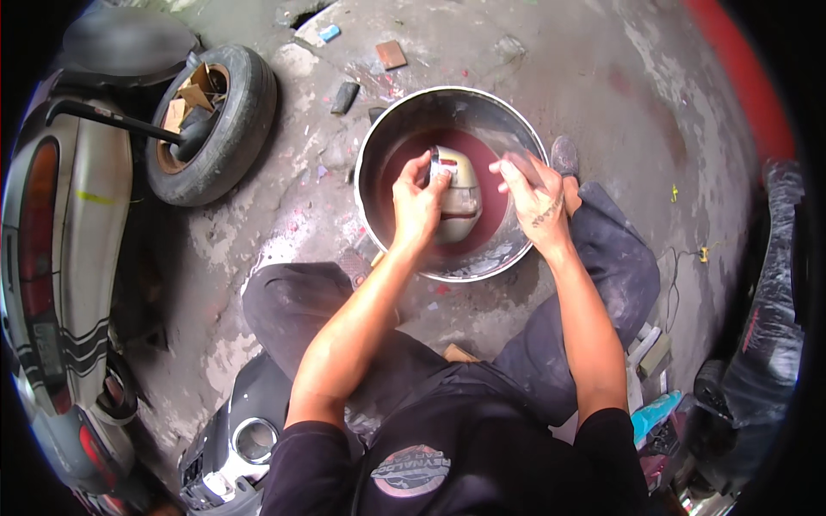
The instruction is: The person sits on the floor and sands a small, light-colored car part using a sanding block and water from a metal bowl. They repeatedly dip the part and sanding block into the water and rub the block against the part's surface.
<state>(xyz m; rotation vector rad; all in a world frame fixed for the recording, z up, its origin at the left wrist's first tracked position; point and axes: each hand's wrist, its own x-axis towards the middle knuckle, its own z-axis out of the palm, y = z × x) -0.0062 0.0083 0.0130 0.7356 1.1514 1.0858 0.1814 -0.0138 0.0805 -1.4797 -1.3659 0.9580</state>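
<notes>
My left hand (415, 205) grips a rounded beige car mirror housing (463, 199) by its left edge, thumb on its face. The housing has a slot near its top and a dark line across its lower part. It is held over a wide round basin (368, 142) with reddish-brown water (501, 211) in the bottom. Over the basin's right side is my right hand (535, 199), apart from the housing. Its fingers are smeared by motion, and whether anything lies in them cannot be made out.
A tyre (225, 163) holding scraps stands at the left, beside a pale car bumper (90, 198) with a red lamp. Small blocks, including a brown one (391, 55), lie beyond the basin. A dark car part (232, 421) is behind my left; a plastic-wrapped part (770, 318) is far right.
</notes>
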